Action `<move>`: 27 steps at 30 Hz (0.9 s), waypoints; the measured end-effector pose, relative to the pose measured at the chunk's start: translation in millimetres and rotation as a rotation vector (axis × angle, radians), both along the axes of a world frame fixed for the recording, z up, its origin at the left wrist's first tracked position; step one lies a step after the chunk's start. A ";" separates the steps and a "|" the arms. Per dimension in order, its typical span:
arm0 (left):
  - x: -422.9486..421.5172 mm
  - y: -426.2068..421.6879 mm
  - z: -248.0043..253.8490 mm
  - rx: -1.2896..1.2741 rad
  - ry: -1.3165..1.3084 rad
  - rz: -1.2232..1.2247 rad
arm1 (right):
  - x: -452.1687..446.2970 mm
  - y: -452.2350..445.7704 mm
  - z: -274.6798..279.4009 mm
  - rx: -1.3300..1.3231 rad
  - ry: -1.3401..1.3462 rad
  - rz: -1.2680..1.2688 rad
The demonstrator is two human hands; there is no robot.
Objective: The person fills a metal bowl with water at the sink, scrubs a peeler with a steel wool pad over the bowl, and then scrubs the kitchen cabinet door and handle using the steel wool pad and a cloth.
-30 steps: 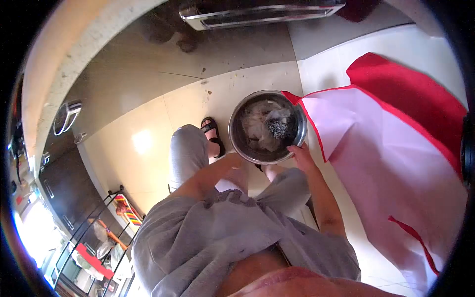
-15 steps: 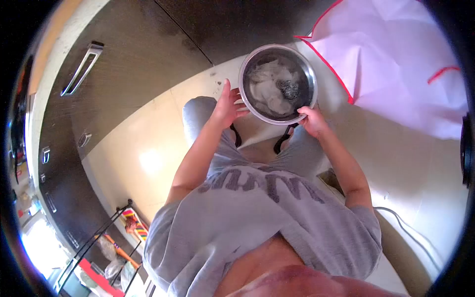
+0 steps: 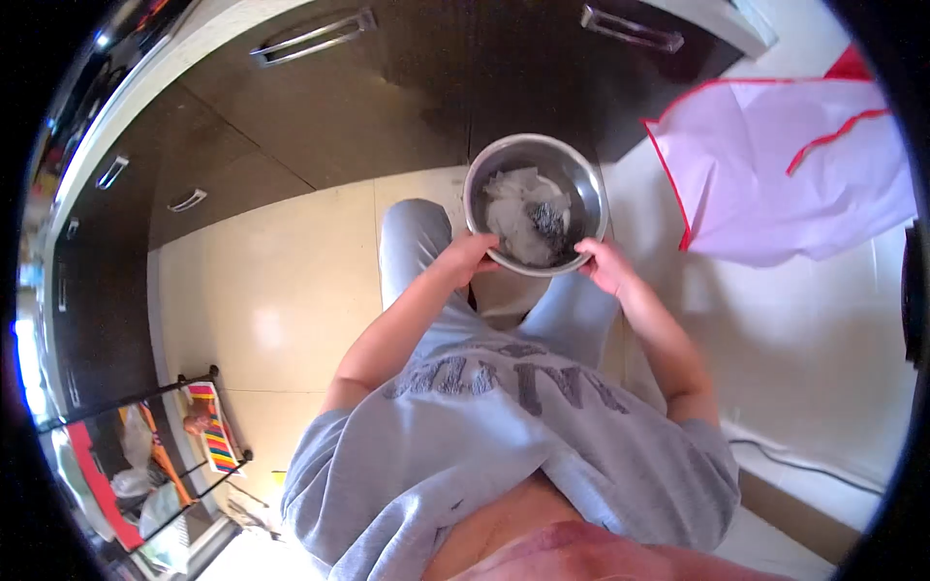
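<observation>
In front of me is a round stainless steel bowl (image 3: 594,180), held by its near rim above my knees. My left hand (image 3: 471,258) grips the rim's near left side, thumb over the edge and fingers beneath. On the near right, my right hand (image 3: 607,265) pinches the rim the same way. Inside the bowl lies a crumpled whitish material (image 3: 511,215), like wet cloth or wipes. Beside it sits a dark grey, mesh-like clump (image 3: 548,221) resembling a steel wool scrubber. The fingers under the bowl are partly hidden.
Dark cabinets (image 3: 387,121) with metal handles stand just beyond the bowl. To the right hangs a white sheet with red edging (image 3: 765,174). A black wire rack (image 3: 145,397) holding bags is at lower left. A cable (image 3: 804,470) runs along the lower right.
My left hand has closed on the bowl's rim, where it was spread beside it before. The bowl has turned slightly, and the view has shifted to show more of the cabinets.
</observation>
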State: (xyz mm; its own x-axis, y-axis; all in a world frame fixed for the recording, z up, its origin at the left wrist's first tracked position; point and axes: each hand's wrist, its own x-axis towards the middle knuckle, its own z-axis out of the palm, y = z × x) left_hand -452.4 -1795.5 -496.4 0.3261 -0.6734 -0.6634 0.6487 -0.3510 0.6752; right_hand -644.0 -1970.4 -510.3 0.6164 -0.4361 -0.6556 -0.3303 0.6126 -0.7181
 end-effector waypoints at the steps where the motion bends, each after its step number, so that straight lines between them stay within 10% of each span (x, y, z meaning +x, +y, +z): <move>1: 3.7 8.0 10.7 -0.012 -0.005 -0.035 | 5.1 5.2 8.9 -0.013 -0.001 0.010; 10: -1.8 29.7 30.6 0.055 -0.358 -0.111 | 13.1 0.0 13.3 -0.032 -0.079 0.083; 13: -24.7 26.5 63.1 0.467 -1.727 0.201 | 14.7 -3.0 3.0 -0.027 -0.141 0.109; 20: 13.3 -30.1 37.0 0.263 -1.973 -0.505 | 30.1 2.9 9.3 0.026 -0.162 0.161; 23: 41.6 -60.3 18.4 0.435 -1.413 -0.937 | 35.7 14.4 13.2 -0.007 -0.142 0.138; 27: 15.4 -60.3 6.3 0.246 -1.696 -0.686 | 38.6 1.2 -17.3 -0.017 -0.060 0.117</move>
